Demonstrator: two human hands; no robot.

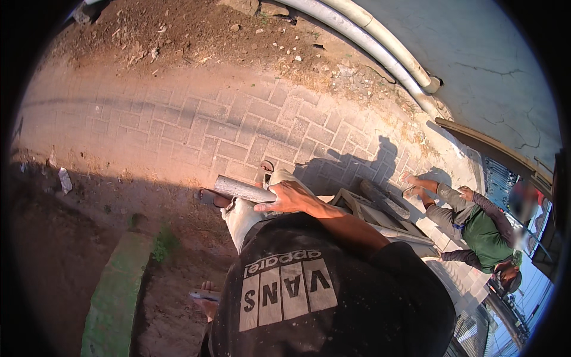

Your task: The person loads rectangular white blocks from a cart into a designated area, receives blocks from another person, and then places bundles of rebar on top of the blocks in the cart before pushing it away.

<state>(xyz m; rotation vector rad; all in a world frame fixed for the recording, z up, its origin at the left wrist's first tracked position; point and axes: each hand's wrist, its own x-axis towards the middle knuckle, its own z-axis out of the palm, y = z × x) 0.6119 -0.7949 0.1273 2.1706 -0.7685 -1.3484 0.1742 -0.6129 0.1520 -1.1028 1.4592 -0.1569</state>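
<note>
My right hand [286, 197] is closed around a short grey cylinder [244, 189], seemingly a piece of pipe, held in front of my waist above my light trousers [239, 221]. Lower down on the left, my left hand [208, 302] shows only in part beside my black shirt. Its fingers rest around a flat greyish thing [202, 294], mostly hidden, whose kind I cannot make out. My sandalled feet [267, 166] stand at the edge of the paving, past the cylinder.
Block paving [238, 128] crosses ahead, with loose soil [148, 35] beyond. Long white pipes [369, 37] border a grey surface. A wooden frame [380, 221] lies at my right, near a person in green [485, 238]. A green kerb [119, 294] runs at left.
</note>
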